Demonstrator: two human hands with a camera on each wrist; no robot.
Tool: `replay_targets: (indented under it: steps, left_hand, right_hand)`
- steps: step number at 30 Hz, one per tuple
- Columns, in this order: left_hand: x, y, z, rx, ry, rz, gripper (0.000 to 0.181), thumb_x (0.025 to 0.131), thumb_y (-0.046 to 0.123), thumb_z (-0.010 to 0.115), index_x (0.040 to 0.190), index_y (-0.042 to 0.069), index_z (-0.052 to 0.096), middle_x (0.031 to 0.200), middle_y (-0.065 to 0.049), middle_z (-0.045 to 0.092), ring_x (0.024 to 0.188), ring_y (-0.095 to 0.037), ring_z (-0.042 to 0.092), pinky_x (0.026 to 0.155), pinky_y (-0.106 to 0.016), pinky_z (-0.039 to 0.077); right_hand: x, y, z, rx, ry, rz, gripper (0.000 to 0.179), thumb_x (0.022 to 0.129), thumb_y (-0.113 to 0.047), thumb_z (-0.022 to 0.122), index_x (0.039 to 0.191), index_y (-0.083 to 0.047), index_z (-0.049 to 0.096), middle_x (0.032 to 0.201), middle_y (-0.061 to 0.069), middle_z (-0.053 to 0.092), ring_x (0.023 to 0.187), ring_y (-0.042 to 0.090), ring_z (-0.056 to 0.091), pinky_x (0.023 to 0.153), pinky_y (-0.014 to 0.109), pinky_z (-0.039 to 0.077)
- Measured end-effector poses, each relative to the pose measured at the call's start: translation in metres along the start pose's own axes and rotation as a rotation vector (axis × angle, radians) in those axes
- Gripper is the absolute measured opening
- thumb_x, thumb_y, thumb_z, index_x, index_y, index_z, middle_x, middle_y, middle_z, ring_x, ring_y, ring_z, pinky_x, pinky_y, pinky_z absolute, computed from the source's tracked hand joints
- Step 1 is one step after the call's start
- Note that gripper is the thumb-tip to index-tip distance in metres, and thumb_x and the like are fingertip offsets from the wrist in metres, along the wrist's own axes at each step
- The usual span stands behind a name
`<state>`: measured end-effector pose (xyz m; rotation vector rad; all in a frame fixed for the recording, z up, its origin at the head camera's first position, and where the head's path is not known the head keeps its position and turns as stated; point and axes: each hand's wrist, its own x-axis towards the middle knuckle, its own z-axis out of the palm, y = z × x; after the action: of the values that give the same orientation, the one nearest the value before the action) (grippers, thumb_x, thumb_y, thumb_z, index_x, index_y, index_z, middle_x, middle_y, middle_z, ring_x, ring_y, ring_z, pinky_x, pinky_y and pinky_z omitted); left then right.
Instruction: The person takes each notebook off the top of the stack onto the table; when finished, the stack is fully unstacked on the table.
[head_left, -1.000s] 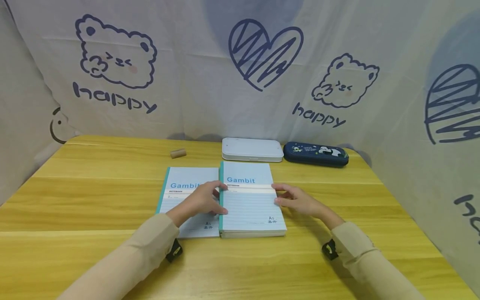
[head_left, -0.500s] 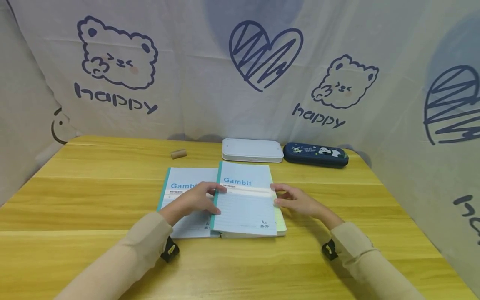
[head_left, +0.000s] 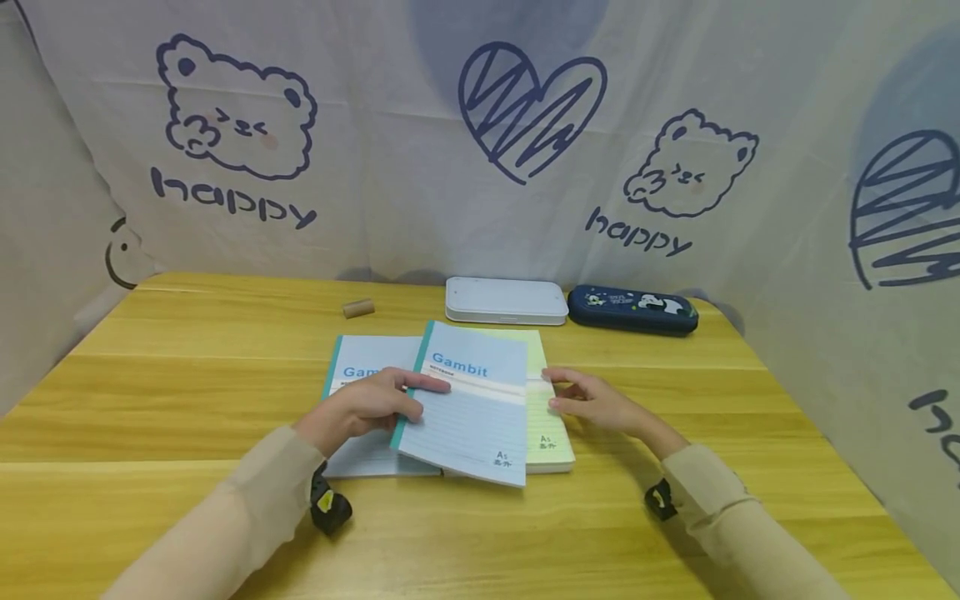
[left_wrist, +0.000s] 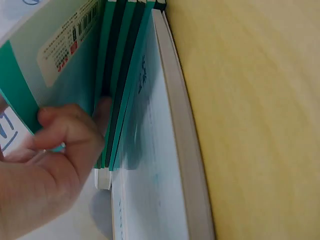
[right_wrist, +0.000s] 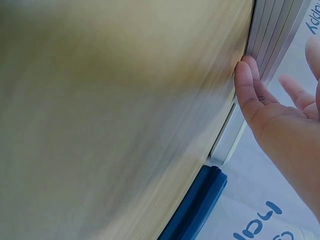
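I saw the left grip [head_left: 367,404] pinched nearly closed on the teal spine of a blue notebook [head_left: 468,425], mid-counter [head_left: 187,375], its spine side raised. Its titled end pointed to the counter's far edge, the long axis running near to far and leaning slightly right at the top; the spine faced the left edge. It overlapped a flat blue notebook [head_left: 378,457] on the left and a yellow notebook [head_left: 546,425] topping a stack on the right. I had the right grip [head_left: 596,402] loosely parted, fingertips against that stack's right side, holding nothing.
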<state>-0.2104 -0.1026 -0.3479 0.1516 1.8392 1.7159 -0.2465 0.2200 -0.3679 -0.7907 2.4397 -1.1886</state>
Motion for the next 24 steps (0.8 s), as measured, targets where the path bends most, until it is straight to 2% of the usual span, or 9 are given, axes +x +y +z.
replay_targets:
  steps: [2,4,9,14,17,24]
  left_hand:
    - [-0.003,0.0,-0.001,-0.025,-0.034,0.004,0.05,0.076,-0.013,0.048,0.124,-0.004,0.049,0.11,-0.017,0.055,0.079,-0.02,0.059,0.063,-0.031,0.049]
    - [-0.005,0.001,-0.002,-0.012,-0.047,0.012,0.049,0.076,-0.013,0.047,0.124,-0.005,0.049,0.111,-0.017,0.056,0.08,-0.019,0.059,0.063,-0.03,0.049]
    - [-0.007,-0.003,-0.006,0.029,-0.046,0.017,0.05,0.075,-0.013,0.046,0.124,-0.005,0.049,0.114,-0.017,0.054,0.082,-0.019,0.058,0.064,-0.029,0.048]
    - [-0.009,-0.007,-0.008,0.021,-0.058,0.019,0.051,0.074,-0.014,0.047,0.124,-0.003,0.05,0.116,-0.017,0.052,0.086,-0.02,0.058,0.069,-0.032,0.049]
    - [-0.012,-0.006,-0.009,0.018,-0.061,0.044,0.047,0.078,-0.013,0.05,0.124,-0.003,0.05,0.117,-0.017,0.051,0.087,-0.022,0.058,0.072,-0.035,0.049]
    - [-0.017,-0.004,-0.01,-0.015,0.001,0.081,0.04,0.084,-0.012,0.048,0.123,-0.007,0.049,0.116,-0.021,0.049,0.086,-0.023,0.058,0.073,-0.035,0.049]
  right_hand:
    - [0.0,0.0,0.0,0.001,-0.001,-0.001,0.051,0.09,-0.015,0.053,0.131,0.009,0.034,0.132,0.026,0.036,0.109,0.037,0.047,0.09,0.042,0.038]
    - [0.0,0.0,0.0,-0.005,-0.001,-0.001,0.052,0.09,-0.016,0.054,0.131,0.009,0.034,0.132,0.027,0.036,0.109,0.037,0.047,0.09,0.042,0.038]
    - [0.001,0.001,0.0,-0.023,-0.001,0.007,0.052,0.09,-0.017,0.054,0.131,0.01,0.034,0.131,0.028,0.037,0.108,0.037,0.047,0.089,0.042,0.039]
    - [0.0,0.001,0.0,-0.031,0.001,0.009,0.052,0.09,-0.016,0.053,0.13,0.011,0.034,0.13,0.029,0.036,0.108,0.038,0.047,0.09,0.042,0.039]
    - [0.0,0.0,0.0,-0.035,0.004,0.011,0.052,0.09,-0.016,0.053,0.13,0.011,0.034,0.131,0.029,0.036,0.108,0.038,0.047,0.09,0.042,0.039]
    - [-0.001,0.001,0.0,-0.041,-0.002,0.001,0.054,0.087,-0.012,0.058,0.13,0.011,0.034,0.13,0.028,0.037,0.104,0.035,0.05,0.089,0.043,0.039]
